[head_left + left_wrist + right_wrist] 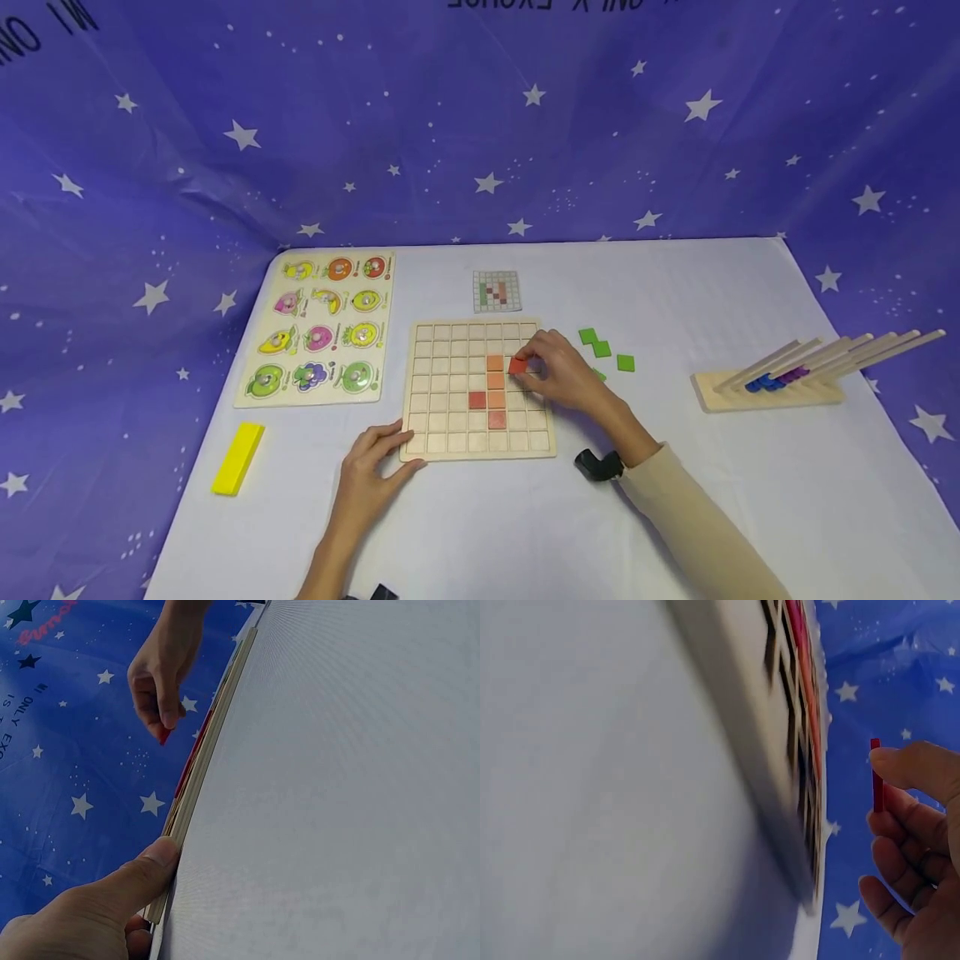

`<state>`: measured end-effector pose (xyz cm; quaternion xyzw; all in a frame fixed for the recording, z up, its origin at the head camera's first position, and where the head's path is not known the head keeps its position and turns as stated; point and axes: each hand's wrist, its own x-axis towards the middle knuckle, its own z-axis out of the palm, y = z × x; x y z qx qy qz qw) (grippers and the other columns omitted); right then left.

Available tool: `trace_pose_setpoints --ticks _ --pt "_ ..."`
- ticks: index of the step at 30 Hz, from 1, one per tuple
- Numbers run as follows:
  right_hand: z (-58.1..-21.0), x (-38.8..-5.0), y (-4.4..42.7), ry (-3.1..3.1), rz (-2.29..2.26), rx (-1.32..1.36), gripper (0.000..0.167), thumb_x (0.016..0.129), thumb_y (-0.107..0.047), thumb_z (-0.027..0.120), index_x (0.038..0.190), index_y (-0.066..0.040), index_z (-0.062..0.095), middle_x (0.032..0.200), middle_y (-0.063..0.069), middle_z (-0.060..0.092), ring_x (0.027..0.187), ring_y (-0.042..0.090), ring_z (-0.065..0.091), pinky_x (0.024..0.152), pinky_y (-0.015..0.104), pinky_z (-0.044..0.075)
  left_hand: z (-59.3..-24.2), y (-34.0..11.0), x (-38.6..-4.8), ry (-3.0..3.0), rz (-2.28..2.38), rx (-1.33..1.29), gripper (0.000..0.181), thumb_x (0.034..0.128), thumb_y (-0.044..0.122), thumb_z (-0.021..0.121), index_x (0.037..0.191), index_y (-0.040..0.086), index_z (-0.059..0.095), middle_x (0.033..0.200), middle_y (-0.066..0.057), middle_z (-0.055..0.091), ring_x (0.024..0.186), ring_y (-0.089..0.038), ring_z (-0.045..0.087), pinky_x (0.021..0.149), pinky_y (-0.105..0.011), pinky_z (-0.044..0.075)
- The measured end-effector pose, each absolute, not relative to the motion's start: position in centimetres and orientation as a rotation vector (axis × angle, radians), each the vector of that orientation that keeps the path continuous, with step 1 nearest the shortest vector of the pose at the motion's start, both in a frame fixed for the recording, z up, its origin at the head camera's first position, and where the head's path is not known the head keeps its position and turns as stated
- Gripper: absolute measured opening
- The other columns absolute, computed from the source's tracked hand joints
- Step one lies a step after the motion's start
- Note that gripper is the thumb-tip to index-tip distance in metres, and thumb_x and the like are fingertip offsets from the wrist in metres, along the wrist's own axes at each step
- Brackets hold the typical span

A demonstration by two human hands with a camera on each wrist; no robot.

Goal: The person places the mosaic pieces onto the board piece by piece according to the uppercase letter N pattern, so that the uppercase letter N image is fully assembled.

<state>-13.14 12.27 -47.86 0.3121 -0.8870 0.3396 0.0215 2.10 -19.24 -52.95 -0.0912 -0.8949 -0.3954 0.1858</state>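
Observation:
My right hand (pixel 562 371) pinches a red square tile (pixel 518 365) between thumb and fingertips, above the right part of a wooden grid board (pixel 442 442). In the right wrist view the tile (pixel 877 776) is seen edge-on, apart from the board. Three orange tiles (pixel 496 381) stand in one column of the grid, with a red tile (pixel 497 419) below them and another red tile (pixel 477 400) to the left. My left hand (pixel 371 467) grips the board's near left corner, its thumb (pixel 150 862) along the front edge.
Several green tiles (pixel 626 363) lie right of the board. Behind it is a small pattern card (pixel 497 292). A fruit puzzle (pixel 315 329) and a yellow block (pixel 238 458) are on the left. A wooden peg stand with beads (pixel 772 392) stands on the right.

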Motion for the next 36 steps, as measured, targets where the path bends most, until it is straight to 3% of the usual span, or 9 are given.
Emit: trace_pose_setpoints --ticks 5,17,36 --pt "-47.4 -13.2 10.4 -2.752 1.026 1.014 0.021 0.082 -0.018 0.079 0.098 -0.008 0.070 0.098 0.000 0.065 0.091 0.017 0.053 0.086 0.036 0.049 -52.9 -19.2 2.1 -2.510 -1.124 -0.260 0.047 0.0638 0.013 0.092 0.107 0.012 0.075 0.117 -0.005 0.066 0.108 -0.023 0.061 0.097 -0.005 0.040" --pt "-47.5 -12.7 6.1 -2.780 0.979 1.120 0.020 0.082 -0.019 0.076 0.099 -0.011 0.070 0.094 -0.002 0.062 0.087 0.013 0.047 0.077 0.028 0.044 -52.9 -19.2 2.5 -2.522 -1.128 -0.233 0.047 0.0634 0.013 0.092 0.107 0.011 0.074 0.117 -0.006 0.066 0.107 -0.022 0.061 0.095 -0.003 0.040" --pt "-48.8 -12.9 3.9 -2.923 0.888 1.164 0.021 0.085 -0.022 0.077 0.102 -0.011 0.071 0.100 -0.001 0.064 0.100 0.017 0.054 0.095 0.035 0.047 -52.8 -19.1 2.2 -2.543 -1.146 -0.225 0.046 0.0651 0.014 0.091 0.108 0.012 0.075 0.118 -0.005 0.066 0.109 -0.022 0.060 0.096 -0.004 0.040"
